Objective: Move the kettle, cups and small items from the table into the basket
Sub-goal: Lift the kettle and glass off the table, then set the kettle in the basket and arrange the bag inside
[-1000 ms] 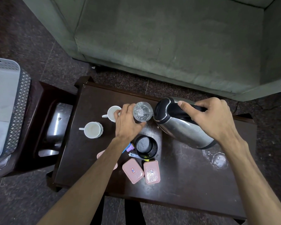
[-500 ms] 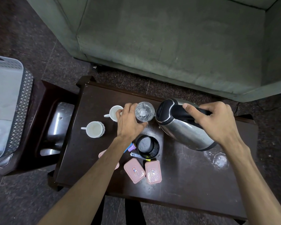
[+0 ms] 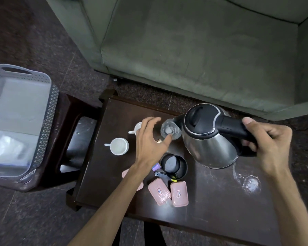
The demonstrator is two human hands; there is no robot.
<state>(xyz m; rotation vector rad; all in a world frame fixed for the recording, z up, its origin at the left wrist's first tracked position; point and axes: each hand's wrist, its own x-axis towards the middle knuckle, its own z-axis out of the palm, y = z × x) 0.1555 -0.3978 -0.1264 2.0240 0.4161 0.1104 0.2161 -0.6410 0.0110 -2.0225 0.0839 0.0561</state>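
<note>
Right hand [image 3: 267, 139] is gripping the steel kettle's [image 3: 210, 144] black handle; I'm keeping it level, left hand [image 3: 149, 141] spread empty.

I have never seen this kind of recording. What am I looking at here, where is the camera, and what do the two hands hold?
There is no machine: a person works with bare hands, and one camera worn on the head looks down at them. The right hand grips the black handle of a steel kettle. The left hand is open, fingers spread above a clear glass, holding nothing. On the dark table lie two white cups, a black cup and pink boxes. The grey basket waits on a stool at the left.
</note>
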